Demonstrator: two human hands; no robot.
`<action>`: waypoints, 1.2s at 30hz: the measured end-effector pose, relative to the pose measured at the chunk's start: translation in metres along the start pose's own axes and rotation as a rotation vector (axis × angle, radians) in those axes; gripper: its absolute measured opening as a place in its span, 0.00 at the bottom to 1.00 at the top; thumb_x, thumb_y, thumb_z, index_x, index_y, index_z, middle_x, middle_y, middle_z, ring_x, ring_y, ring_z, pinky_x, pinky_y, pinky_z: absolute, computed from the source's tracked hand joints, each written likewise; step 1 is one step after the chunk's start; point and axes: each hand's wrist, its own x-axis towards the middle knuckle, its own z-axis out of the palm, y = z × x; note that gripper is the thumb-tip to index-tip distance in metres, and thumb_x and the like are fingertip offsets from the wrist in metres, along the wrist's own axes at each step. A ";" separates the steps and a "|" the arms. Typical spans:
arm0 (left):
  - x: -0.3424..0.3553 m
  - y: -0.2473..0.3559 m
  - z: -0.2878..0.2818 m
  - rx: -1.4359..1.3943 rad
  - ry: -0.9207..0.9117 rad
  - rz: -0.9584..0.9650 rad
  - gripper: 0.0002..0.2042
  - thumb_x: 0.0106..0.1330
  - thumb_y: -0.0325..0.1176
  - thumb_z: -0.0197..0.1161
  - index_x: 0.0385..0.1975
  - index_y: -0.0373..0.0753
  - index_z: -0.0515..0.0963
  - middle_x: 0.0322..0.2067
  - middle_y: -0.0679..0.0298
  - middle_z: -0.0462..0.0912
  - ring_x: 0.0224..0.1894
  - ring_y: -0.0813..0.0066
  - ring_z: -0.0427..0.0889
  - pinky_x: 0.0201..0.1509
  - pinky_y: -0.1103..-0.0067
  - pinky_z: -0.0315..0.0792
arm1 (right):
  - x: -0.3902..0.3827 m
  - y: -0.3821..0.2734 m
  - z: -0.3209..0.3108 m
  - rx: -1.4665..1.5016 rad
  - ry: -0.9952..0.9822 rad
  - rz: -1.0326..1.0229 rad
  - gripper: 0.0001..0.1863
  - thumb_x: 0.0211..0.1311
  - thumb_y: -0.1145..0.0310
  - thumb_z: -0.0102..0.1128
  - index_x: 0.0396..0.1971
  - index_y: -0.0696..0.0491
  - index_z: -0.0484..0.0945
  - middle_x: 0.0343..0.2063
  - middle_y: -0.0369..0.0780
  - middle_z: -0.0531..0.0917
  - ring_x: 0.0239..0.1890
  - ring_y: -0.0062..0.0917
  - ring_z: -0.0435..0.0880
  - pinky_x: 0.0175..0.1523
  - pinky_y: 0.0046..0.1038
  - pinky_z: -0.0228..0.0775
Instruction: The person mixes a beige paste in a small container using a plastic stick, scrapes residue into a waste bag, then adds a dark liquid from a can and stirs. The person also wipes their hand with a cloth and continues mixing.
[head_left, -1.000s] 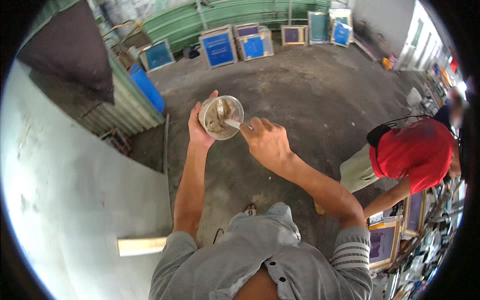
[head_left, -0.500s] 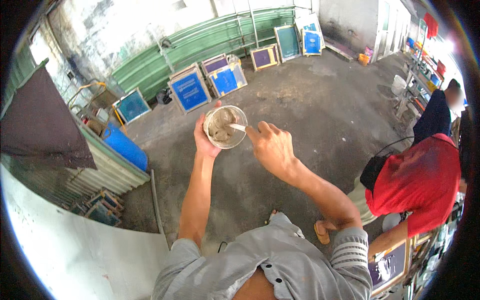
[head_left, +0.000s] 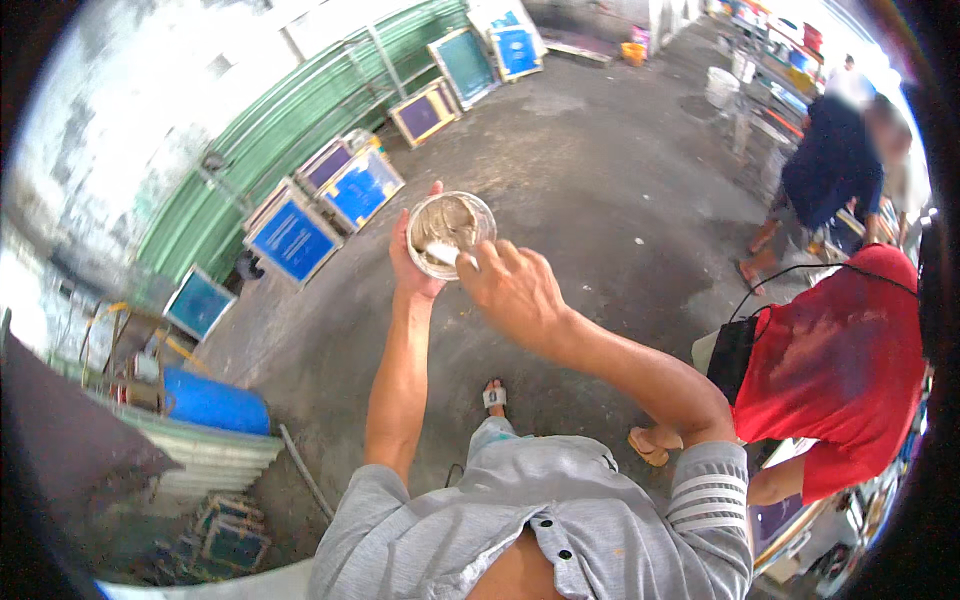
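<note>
My left hand (head_left: 407,268) is closed around the left side of a clear round plastic tub (head_left: 489,222), held up in front of me and tilted so that its inside shows. Thick grey-beige paste (head_left: 452,216) coats the bottom and wall. From the right, my right hand (head_left: 518,292) grips a small white spoon or scraper (head_left: 440,253), its blade in the paste by the tub's near edge. The handle is mostly hidden by my fingers.
A person in a red shirt (head_left: 830,370) bends close on my right, with another in dark clothes (head_left: 832,165) farther off. Blue-and-wood frames (head_left: 296,241) lean along the green corrugated wall. A blue drum (head_left: 215,400) lies at left. White buckets (head_left: 722,86) stand far right.
My view has turned right, so the frames shift left and the person in dark clothes shows more. In the tub, the white tool has moved from the right side to the near edge.
</note>
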 end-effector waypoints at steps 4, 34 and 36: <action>0.074 -0.027 -0.032 -0.065 -0.140 -0.125 0.34 0.74 0.56 0.44 0.73 0.38 0.59 0.60 0.54 0.78 0.61 0.57 0.78 0.66 0.61 0.70 | 0.025 0.054 0.007 -0.027 0.026 0.178 0.18 0.50 0.72 0.64 0.45 0.53 0.79 0.34 0.40 0.79 0.38 0.32 0.84 0.39 0.37 0.80; 0.490 -0.265 0.038 -0.316 -0.439 -0.608 0.31 0.74 0.53 0.45 0.70 0.38 0.64 0.61 0.54 0.77 0.63 0.58 0.76 0.67 0.60 0.71 | 0.105 0.425 0.027 -0.328 -0.143 0.901 0.08 0.57 0.74 0.59 0.35 0.60 0.82 0.34 0.49 0.87 0.36 0.39 0.90 0.37 0.37 0.82; 0.513 -0.282 0.053 -0.297 -0.454 -0.610 0.32 0.74 0.54 0.46 0.71 0.40 0.63 0.61 0.54 0.77 0.63 0.58 0.76 0.67 0.60 0.70 | 0.109 0.454 0.030 -0.362 -0.021 0.843 0.07 0.56 0.74 0.60 0.34 0.59 0.81 0.32 0.48 0.85 0.36 0.40 0.89 0.35 0.39 0.81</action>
